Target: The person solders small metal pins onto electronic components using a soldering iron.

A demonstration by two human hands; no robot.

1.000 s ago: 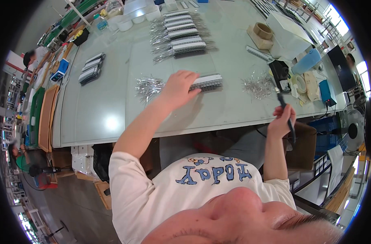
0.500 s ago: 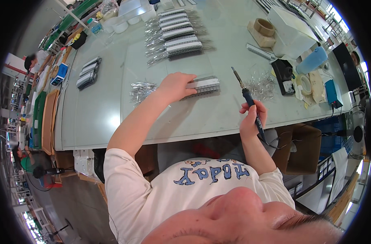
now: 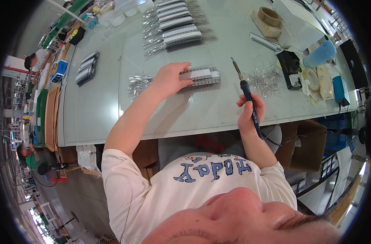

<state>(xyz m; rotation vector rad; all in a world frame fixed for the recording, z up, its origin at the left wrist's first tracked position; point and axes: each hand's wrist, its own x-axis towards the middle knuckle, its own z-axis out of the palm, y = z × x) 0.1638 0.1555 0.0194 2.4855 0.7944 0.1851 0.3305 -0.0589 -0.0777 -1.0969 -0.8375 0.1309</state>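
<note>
Left hand (image 3: 168,79) lies flat on long grey ridged terminal-block strip (image 3: 201,75) at desk (image 3: 193,114) centre – fingers loosely spread, pressing it, not clenched. Right hand (image 3: 249,114) near front edge, fingers curled tight round blue-handled soldering iron (image 3: 246,91), metal tip raised toward strip. Loose silver pins (image 3: 266,77) just right of iron. Pale blue bottle (image 3: 319,53), black box (image 3: 290,65) and tape roll (image 3: 311,78) far right. More grey strips (image 3: 175,24) stacked at back.

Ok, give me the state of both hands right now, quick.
Left hand: open, fingers spread, resting on the grey comb-like block on the table.
Right hand: closed around the blue-handled soldering iron, tip pointing up.
</note>
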